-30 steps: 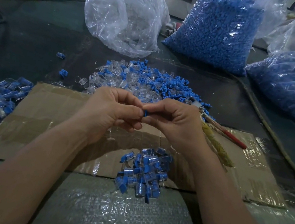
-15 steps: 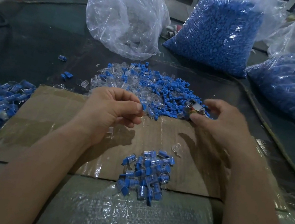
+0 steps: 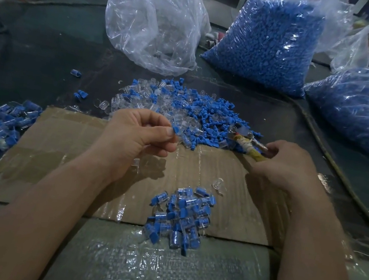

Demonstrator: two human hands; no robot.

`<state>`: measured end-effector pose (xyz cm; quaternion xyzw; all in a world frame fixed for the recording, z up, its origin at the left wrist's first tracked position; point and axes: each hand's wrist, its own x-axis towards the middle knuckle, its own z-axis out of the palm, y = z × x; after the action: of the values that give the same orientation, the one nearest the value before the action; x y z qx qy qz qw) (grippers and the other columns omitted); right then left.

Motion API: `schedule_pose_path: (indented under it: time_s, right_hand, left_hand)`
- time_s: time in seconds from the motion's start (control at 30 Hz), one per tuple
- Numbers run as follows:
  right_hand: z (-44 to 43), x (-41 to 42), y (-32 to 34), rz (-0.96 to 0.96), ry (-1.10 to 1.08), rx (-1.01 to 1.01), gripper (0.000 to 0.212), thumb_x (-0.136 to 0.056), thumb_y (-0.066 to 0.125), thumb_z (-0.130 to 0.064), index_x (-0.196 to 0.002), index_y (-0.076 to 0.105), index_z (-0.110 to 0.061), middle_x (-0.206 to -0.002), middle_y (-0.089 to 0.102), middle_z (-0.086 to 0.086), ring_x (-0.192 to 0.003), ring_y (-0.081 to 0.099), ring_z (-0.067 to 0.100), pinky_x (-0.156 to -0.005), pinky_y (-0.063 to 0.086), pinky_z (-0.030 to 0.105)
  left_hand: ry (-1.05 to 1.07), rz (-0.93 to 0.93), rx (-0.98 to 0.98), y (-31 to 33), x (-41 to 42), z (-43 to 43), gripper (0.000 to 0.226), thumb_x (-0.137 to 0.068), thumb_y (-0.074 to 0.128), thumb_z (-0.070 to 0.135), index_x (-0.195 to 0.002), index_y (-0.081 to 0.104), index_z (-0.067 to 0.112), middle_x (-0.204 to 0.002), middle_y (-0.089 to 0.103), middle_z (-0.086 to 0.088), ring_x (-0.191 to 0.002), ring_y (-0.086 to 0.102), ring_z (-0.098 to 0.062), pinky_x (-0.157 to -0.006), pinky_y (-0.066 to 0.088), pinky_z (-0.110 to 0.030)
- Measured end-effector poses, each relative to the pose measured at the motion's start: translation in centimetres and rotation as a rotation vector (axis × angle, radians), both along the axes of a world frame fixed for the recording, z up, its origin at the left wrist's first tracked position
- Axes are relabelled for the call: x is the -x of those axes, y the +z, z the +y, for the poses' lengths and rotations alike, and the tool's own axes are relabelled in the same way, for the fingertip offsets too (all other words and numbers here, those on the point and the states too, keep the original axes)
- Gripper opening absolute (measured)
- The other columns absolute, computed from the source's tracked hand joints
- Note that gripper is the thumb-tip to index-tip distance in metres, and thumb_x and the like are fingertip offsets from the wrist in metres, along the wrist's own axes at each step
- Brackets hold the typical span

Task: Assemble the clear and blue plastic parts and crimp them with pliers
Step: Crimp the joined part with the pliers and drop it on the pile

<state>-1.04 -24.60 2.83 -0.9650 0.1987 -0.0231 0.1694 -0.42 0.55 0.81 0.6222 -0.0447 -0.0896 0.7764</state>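
The left hand [image 3: 137, 136] pinches a small clear and blue plastic part [image 3: 176, 131], fingers curled. The right hand [image 3: 289, 168] grips yellow-wrapped pliers [image 3: 249, 146] at the far edge of the brown cardboard sheet [image 3: 74, 145].

the cardboard sheet [image 3: 74, 145] is matt and brown, crossed by strips of glossy clear tape [image 3: 199, 167]. the loose parts [image 3: 207, 116] are plastic, the blue ones dull, the clear ones shiny. the pliers [image 3: 244, 142] show bare metal at the head and rough yellowish wrapping on the handles. the bag [image 3: 154, 23] is crinkled glossy film.
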Motion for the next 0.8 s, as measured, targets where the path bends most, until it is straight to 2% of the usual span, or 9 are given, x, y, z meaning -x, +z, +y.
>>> schedule_pose_path:
  time_s: [0.1,0.17,0.23,0.3,0.37,0.53,0.63,0.8]
  right_hand:
    - [0.9,0.0,0.0,-0.119,0.029,0.069,0.047,-0.066,0.068,-0.015,-0.111,0.059,-0.022,-0.1,0.057,0.001,-0.086,0.05,0.019,-0.072,0.04,0.03]
    - [1.5,0.3,0.0,-0.244,0.057,0.011,0.041,-0.07,0.061,-0.007,-0.106,0.059,-0.028,-0.093,0.056,-0.004,-0.085,0.053,0.019,-0.074,0.043,0.034]
    - [2.0,0.4,-0.2,-0.367,0.116,-0.053,0.036,-0.074,0.058,-0.001,-0.094,0.058,-0.031,-0.086,0.055,-0.007,-0.077,0.052,0.016,-0.069,0.041,0.034]
    - [2.6,0.2,-0.5,-0.42,0.234,-0.03,0.032,-0.076,0.062,-0.003,-0.094,0.054,-0.028,-0.091,0.051,-0.007,-0.083,0.05,0.014,-0.07,0.04,0.033]
    - [3.5,0.0,-0.9,-0.42,0.34,0.004,0.03,-0.077,0.066,-0.007,-0.101,0.055,-0.021,-0.097,0.045,-0.007,-0.092,0.045,0.012,-0.074,0.034,0.028]
    - [5.2,-0.2,-1.4,-0.42,0.479,-0.031,0.034,-0.08,0.065,-0.007,-0.112,0.056,-0.012,-0.1,0.038,-0.008,-0.097,0.039,0.008,-0.079,0.027,0.019]
    - [5.7,-0.1,-1.5,-0.378,0.52,-0.066,0.035,-0.08,0.065,-0.007,-0.113,0.055,-0.013,-0.102,0.037,-0.008,-0.099,0.036,0.007,-0.082,0.027,0.02]
    - [6.1,-0.2,-1.6,-0.302,0.568,-0.08,0.036,-0.083,0.065,-0.016,-0.116,0.052,-0.014,-0.105,0.037,-0.007,-0.102,0.035,0.008,-0.086,0.028,0.022]
  left_hand:
    - [0.014,0.004,0.035,-0.1,0.1,0.0,0.018,-0.062,0.062,0.009,-0.079,0.058,0.003,-0.064,0.069,-0.008,-0.056,0.066,-0.014,-0.049,0.051,-0.018]
    - [0.037,0.012,0.058,-0.1,0.0,-0.1,0.011,-0.068,0.061,0.003,-0.078,0.057,0.004,-0.063,0.069,-0.008,-0.055,0.066,-0.014,-0.049,0.052,-0.018]
    - [0.067,0.003,0.064,-0.2,-0.1,-0.2,0.008,-0.078,0.057,-0.003,-0.079,0.056,0.004,-0.063,0.069,-0.006,-0.056,0.066,-0.013,-0.05,0.052,-0.018]
    - [0.092,-0.025,0.059,-0.2,-0.1,-0.2,0.009,-0.082,0.054,-0.005,-0.08,0.056,0.004,-0.064,0.069,-0.005,-0.057,0.066,-0.012,-0.051,0.052,-0.017]
    - [0.11,-0.056,0.059,-0.3,-0.1,-0.2,0.009,-0.082,0.055,-0.005,-0.08,0.057,0.004,-0.065,0.069,-0.004,-0.058,0.066,-0.012,-0.052,0.052,-0.018]
    - [0.156,-0.124,0.063,-0.2,-0.1,-0.4,0.006,-0.076,0.06,0.002,-0.08,0.057,0.006,-0.066,0.069,-0.003,-0.06,0.066,-0.012,-0.054,0.053,-0.018]
    - [0.164,-0.145,0.045,0.0,0.1,-0.5,0.014,-0.068,0.061,0.011,-0.081,0.058,0.006,-0.068,0.069,-0.003,-0.061,0.066,-0.012,-0.055,0.053,-0.017]
    - [0.163,-0.174,-0.001,0.1,0.3,-0.6,0.009,-0.072,0.062,0.009,-0.081,0.059,0.007,-0.07,0.068,-0.003,-0.061,0.066,-0.01,-0.056,0.052,-0.016]
